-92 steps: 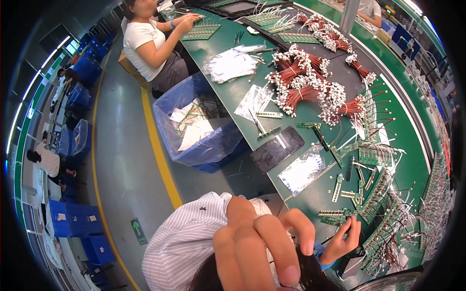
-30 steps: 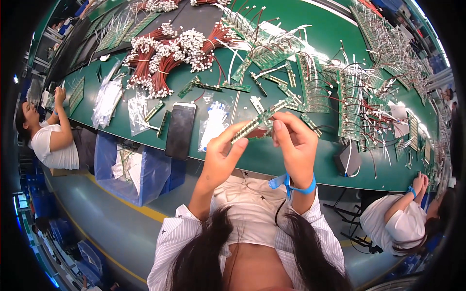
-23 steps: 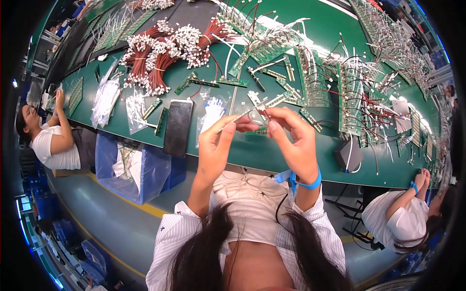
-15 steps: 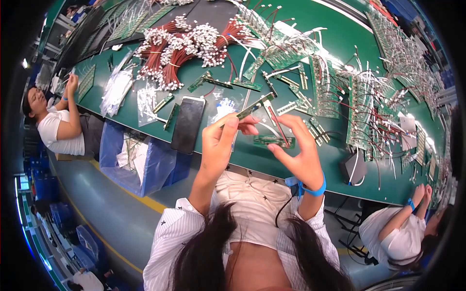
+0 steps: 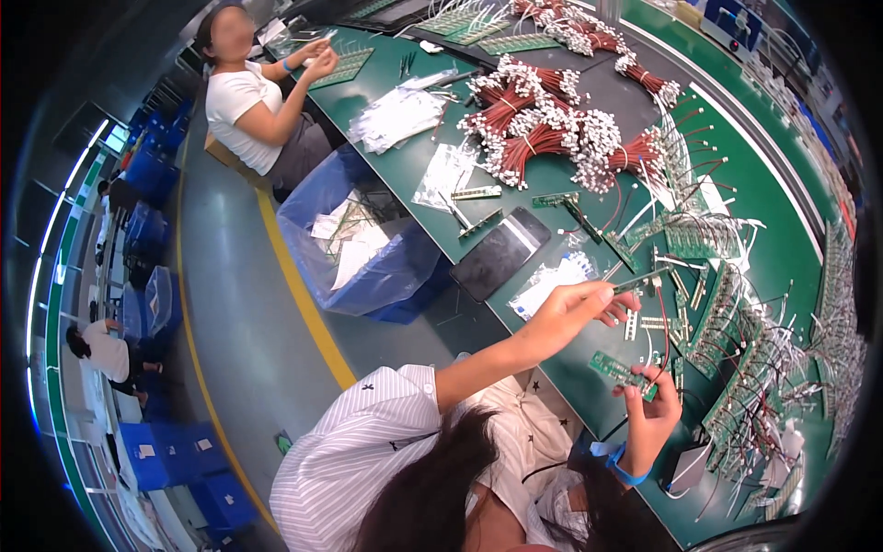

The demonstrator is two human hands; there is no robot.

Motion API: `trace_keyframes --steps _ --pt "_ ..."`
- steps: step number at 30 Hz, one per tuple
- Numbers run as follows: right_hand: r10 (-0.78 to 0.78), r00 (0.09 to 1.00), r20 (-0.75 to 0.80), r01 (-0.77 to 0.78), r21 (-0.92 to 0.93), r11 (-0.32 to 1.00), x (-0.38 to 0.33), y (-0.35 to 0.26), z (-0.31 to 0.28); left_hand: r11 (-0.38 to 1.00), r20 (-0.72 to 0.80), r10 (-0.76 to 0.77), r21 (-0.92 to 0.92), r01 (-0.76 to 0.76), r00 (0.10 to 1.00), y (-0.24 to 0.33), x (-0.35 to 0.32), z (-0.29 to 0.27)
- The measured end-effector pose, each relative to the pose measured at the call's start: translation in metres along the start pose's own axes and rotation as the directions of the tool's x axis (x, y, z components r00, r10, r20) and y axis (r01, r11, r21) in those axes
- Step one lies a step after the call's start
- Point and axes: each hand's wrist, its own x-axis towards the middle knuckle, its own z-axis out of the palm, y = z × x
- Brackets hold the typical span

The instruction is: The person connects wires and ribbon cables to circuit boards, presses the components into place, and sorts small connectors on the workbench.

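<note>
My left hand point(image 5: 575, 316) pinches a narrow green circuit board strip point(image 5: 642, 281) between thumb and fingers above the table. Lower and nearer me, my right hand point(image 5: 653, 419) has its fingertips closed on the end of a second green circuit board point(image 5: 611, 367). A thin red and white cable point(image 5: 663, 324) runs between the two boards. Beneath and around my hands lie several loose small boards point(image 5: 659, 323). A clear bag of small white and blue parts point(image 5: 554, 283) rests close to my left hand. My fingers partly hide both boards.
A dark phone point(image 5: 501, 253) lies near the table edge. Bundles of red wires with white connectors point(image 5: 538, 138) are piled beyond it. Wired board panels point(image 5: 750, 368) crowd the right. A blue lined bin point(image 5: 368, 276) stands beside the table; a co-worker point(image 5: 262, 110) sits at far left.
The view has swung left, so the table and my hands appear farther right and lower. Both boards remain in my hands, and the right-hand board is now tilted.
</note>
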Motion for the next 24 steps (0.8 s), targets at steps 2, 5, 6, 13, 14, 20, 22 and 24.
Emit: trace_keyframes --steps 2,5,6,13,14,20,22,24 --pt "0.008 0.999 0.049 -0.009 0.022 1.000 0.001 -0.001 0.000 1.000 0.008 0.009 -0.009 -0.009 1.000 -0.005 0.002 0.000" --pt "0.046 0.998 0.045 -0.049 0.061 0.997 0.001 -0.002 0.001 0.984 0.069 -0.070 -0.162 0.080 0.995 -0.008 0.002 0.003" --pt "0.042 0.998 0.050 -0.045 0.062 0.997 0.001 -0.002 0.001 0.984 0.066 -0.065 -0.159 0.074 0.996 -0.007 0.001 0.005" --pt "0.032 0.999 0.043 -0.034 0.042 0.999 0.001 -0.003 0.006 0.957 0.119 -0.127 -0.248 0.153 0.985 -0.013 0.002 0.009" --pt "0.030 0.999 0.043 -0.031 0.028 0.999 0.002 -0.003 0.007 0.960 0.120 -0.134 -0.231 0.159 0.984 -0.015 0.001 0.009" --pt "0.000 1.000 0.014 0.000 0.022 1.000 0.002 -0.005 0.008 0.969 0.172 -0.129 -0.189 0.161 0.977 -0.020 0.000 0.014" --pt "-0.017 1.000 0.007 0.017 0.025 1.000 0.002 -0.004 0.008 0.973 0.194 -0.122 -0.172 0.157 0.973 -0.021 0.000 0.014" --pt "-0.038 0.999 -0.003 0.038 0.028 0.999 0.003 -0.003 0.008 0.977 0.221 -0.115 -0.153 0.151 0.969 -0.023 -0.002 0.015"
